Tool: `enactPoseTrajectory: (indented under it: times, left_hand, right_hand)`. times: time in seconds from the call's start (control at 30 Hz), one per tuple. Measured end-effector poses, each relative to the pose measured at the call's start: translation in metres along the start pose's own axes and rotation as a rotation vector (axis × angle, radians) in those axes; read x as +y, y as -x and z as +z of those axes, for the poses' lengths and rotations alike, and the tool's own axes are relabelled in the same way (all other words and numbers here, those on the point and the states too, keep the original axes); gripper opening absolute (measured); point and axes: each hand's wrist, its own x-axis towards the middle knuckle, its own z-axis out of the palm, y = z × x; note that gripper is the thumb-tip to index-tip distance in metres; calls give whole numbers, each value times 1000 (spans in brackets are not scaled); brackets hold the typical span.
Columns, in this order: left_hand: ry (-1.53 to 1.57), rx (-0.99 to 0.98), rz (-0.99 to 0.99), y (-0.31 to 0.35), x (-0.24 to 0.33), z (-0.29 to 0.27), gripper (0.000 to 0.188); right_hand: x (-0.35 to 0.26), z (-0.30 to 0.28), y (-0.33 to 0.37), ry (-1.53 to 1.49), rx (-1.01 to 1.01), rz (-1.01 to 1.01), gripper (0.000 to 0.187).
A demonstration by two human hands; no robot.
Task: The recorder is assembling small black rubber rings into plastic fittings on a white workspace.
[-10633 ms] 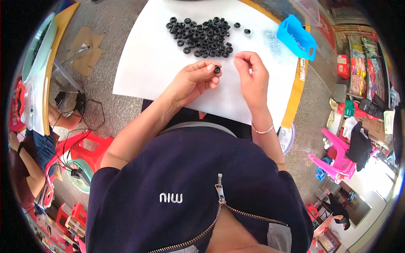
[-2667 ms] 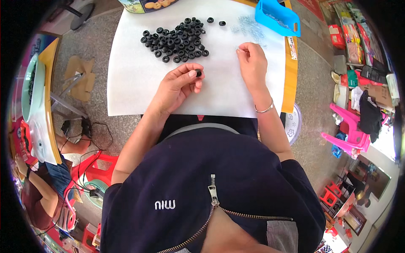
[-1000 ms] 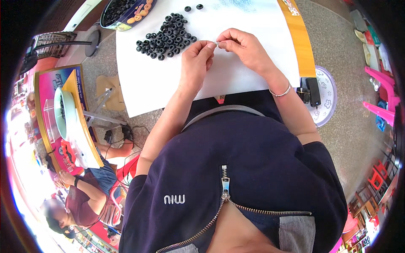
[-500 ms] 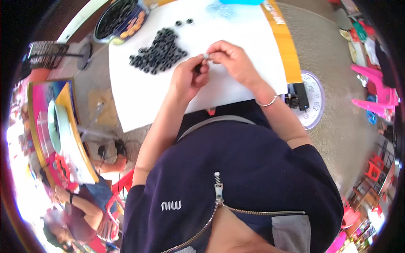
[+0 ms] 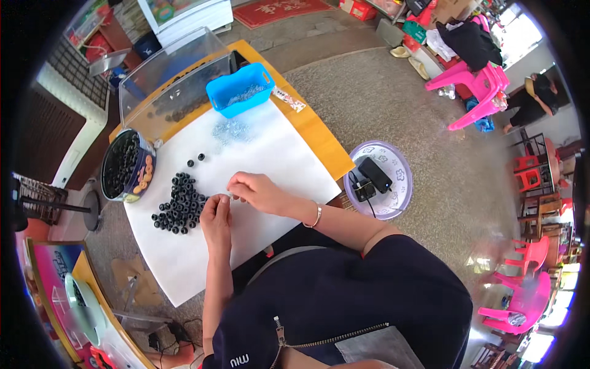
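Note:
Over the white sheet (image 5: 279,160) on the table, my two hands meet fingertip to fingertip. My left hand (image 5: 216,219) is closed in a pinch around a small pale, clear-looking piece (image 5: 230,196), too small to name. Thumb and forefinger of my right hand (image 5: 261,192) pinch at the same piece from the other side. Left of my left hand lies a heap of small black ring-like parts (image 5: 181,206) with holes in them. Two loose black rings (image 5: 196,160) sit apart beyond the heap. Farther back, small clear pieces (image 5: 230,130) are scattered on the sheet.
A blue basket (image 5: 241,92) holding clear pieces stands at the table's far side, beside a clear plastic bin (image 5: 175,86). At the left is a round tub (image 5: 128,165) full of black parts. A lilac basin (image 5: 402,178) with black devices stands right of the table.
My view has swung up and to the right, bringing the blue basket, clear bin and lilac basin fully into sight. Both hands keep pinching together at the small piece.

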Motion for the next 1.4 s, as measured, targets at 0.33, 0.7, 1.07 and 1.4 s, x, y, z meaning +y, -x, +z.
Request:
enactPoseTrajectory:
  times: [0.33,0.7,1.07,1.4]
  left_hand:
    - [-65,46,95,-5,-2,3,15]
    - [-159,49,163,-16,-12,3,20]
    - [-235,67,149,-20,-6,2,22]
    - [-115,126,24,-11,-2,-12,17]
  right_hand:
    - [-8,-6,-12,103,-112,11,22]
    - [5,-7,-12,276,26,-376,6]
    - [19,-13,-26,683,202,-633,11]
    - [21,-19,-24,773,262,-678,15]
